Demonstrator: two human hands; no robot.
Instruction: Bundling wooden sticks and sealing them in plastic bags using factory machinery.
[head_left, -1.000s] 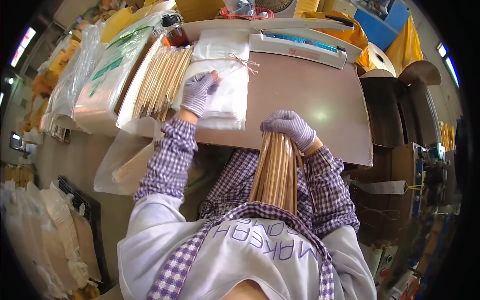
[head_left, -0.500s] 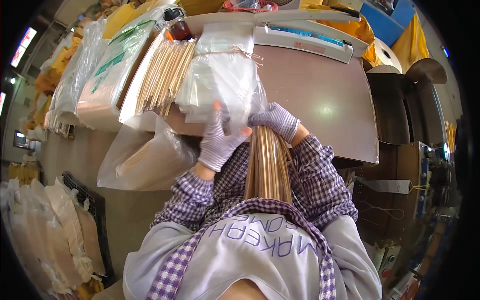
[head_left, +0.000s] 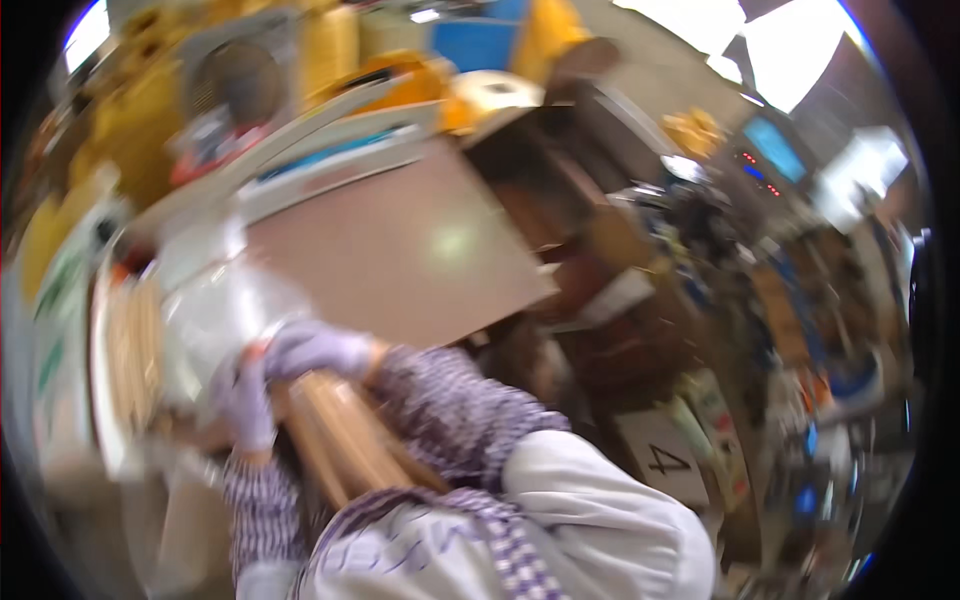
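Note:
Everything is smeared by motion. My right hand (head_left: 318, 350), in a pale lilac glove, curls over the upper end of a bundle of long brown sticks (head_left: 345, 430) that slants down to my apron. What its fingers grip is hidden. Beside it on the left, my left hand (head_left: 245, 400) stands upright in a similar glove, with bare orange-tinted fingertips close to the right hand. Its finger pose is too blurred to read. Just beyond both hands lies a stack of clear plastic bags (head_left: 215, 300) on the table.
Loose sticks (head_left: 135, 345) lie left of the bags. A long white sealer-like device with a blue strip (head_left: 325, 155) sits along the far edge of the brown table (head_left: 400, 240). Right of the table stands a dark open box (head_left: 530, 175). A translucent bag (head_left: 185, 510) hangs at lower left.
My view has swung to the right, so the table and my hands appear farther left. My left hand has come closer to my right hand at the bundle's end.

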